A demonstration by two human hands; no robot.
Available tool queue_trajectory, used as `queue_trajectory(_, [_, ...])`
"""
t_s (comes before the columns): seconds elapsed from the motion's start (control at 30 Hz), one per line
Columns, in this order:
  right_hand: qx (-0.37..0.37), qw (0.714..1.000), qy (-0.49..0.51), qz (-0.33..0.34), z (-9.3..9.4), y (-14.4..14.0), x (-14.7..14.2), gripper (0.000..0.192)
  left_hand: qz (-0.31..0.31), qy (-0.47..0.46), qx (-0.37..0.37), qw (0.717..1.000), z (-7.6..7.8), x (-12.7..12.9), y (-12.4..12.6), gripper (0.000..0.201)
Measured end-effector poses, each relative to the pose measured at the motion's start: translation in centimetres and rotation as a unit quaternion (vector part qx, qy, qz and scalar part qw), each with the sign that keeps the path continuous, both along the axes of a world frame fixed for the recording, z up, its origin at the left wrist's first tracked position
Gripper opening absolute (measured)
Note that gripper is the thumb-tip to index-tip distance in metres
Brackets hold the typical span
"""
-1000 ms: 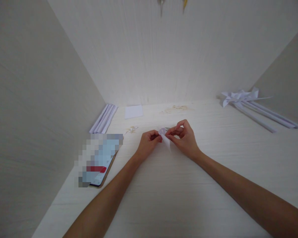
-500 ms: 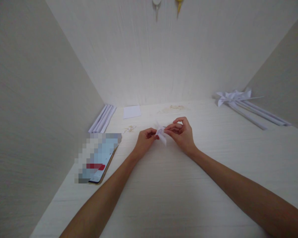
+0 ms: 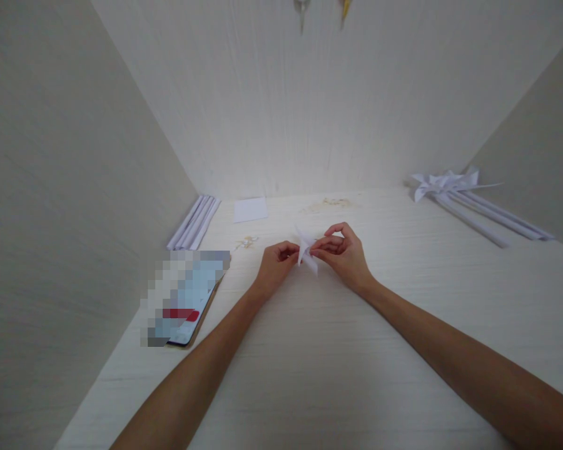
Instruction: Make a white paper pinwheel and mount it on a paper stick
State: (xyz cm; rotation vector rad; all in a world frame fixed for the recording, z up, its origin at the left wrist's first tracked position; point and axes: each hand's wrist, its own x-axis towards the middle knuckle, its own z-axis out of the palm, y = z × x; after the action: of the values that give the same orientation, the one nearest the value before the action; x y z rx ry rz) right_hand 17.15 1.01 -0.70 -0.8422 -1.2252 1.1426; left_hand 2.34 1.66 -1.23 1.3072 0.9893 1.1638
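Near the bench's (image 3: pixel 333 375) left edge lies a smartphone (image 3: pixel 197 297), paper rolls (image 3: pixel 194 223) behind it. Around mid-bench, the left hand (image 3: pixel 274 269) and right hand (image 3: pixel 347 259) hold a folded paper pinwheel (image 3: pixel 304 247) between narrowly pinched fingers, apparently adjusting its centre; that calls for a light, steady grip. Stick-mounted pinwheels (image 3: pixel 445 183) lie near the back-right corner.

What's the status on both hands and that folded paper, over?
Left hand and right hand pinching. Folded paper between them, blades spread. Phone off to the left, apart from both hands; nothing seen blocking the pinch.
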Motion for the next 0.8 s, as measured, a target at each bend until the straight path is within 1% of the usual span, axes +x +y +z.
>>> queue_trajectory(0.23, [0.009,1.0,-0.026,0.012,-0.13,-0.16,-0.01,0.037,0.001,0.026,-0.005,1.0,0.26,-0.01,-0.18,0.001])
queue_trajectory(0.4, [0.056,0.996,-0.063,0.015,-0.37,-0.21,-0.28,0.032,-0.001,0.042,-0.002,0.999,0.17,0.07,-0.34,0.003])
queue_trajectory(0.53, [0.082,0.993,-0.088,0.011,-0.44,-0.22,-0.32,0.028,0.004,0.041,0.004,0.999,0.45,0.18,-0.53,0.005])
queue_trajectory(0.63, [0.074,0.995,-0.067,0.006,-0.35,-0.21,-0.15,0.031,0.015,0.032,0.012,0.999,0.68,0.2,-0.59,0.004])
queue_trajectory(0.8, [0.033,0.999,0.005,-0.029,-0.21,0.03,0.05,0.038,0.03,0.015,0.01,0.999,0.56,0.06,-0.47,0.003])
